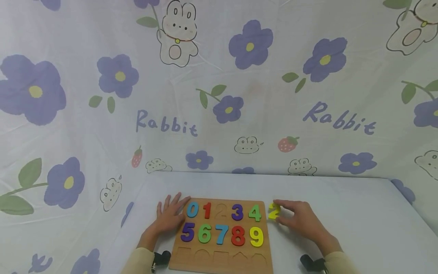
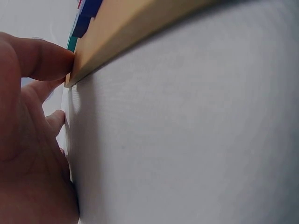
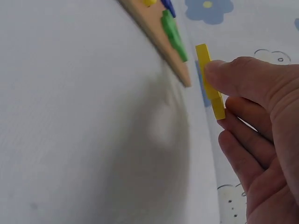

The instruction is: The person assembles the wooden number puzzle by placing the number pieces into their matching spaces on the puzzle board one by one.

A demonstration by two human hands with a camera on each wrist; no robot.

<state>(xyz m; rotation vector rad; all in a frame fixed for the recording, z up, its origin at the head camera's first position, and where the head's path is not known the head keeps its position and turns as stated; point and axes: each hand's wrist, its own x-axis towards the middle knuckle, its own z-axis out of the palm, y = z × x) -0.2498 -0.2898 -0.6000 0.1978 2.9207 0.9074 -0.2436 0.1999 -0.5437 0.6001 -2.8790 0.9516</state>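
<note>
A wooden number puzzle board lies on the white table, with coloured digits in two rows. The slot for the two is bare, between the red one and the purple three. Just off the board's right edge, my right hand pinches a yellow number two between thumb and fingers. The right wrist view shows that yellow piece edge-on, raised over the table. My left hand rests at the board's upper left edge, fingers spread, and its thumb touches the board's side.
Along the board's lower edge runs a row of shallow shape outlines. White table surface extends to the right of the board. Behind it hangs a cloth printed with flowers and rabbits. A dark wrist device sits by each sleeve.
</note>
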